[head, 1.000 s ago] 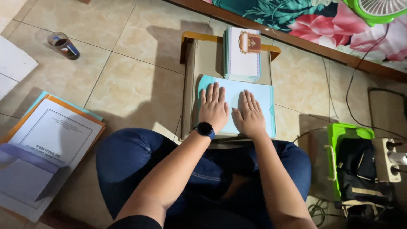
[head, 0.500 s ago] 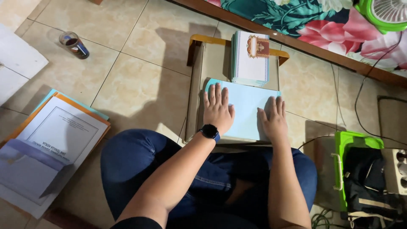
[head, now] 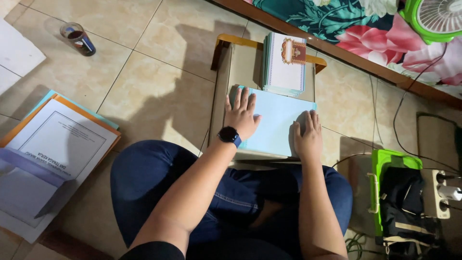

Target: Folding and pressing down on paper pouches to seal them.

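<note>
Hands are lying flat, fingers spread, grasping nothing: your left hand (head: 242, 117) is pressing the light-blue sheet (head: 276, 127) near its left edge, your right hand (head: 307, 136) near its right edge. The sheet is lying on the low wooden desk (head: 223, 98), just before the card stack (head: 285, 63) at the far edge.

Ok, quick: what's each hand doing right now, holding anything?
Left hand: open, flat on the light blue sheet, gripping nothing.
Right hand: open, palm down on the same sheet's right edge, gripping nothing.
</note>
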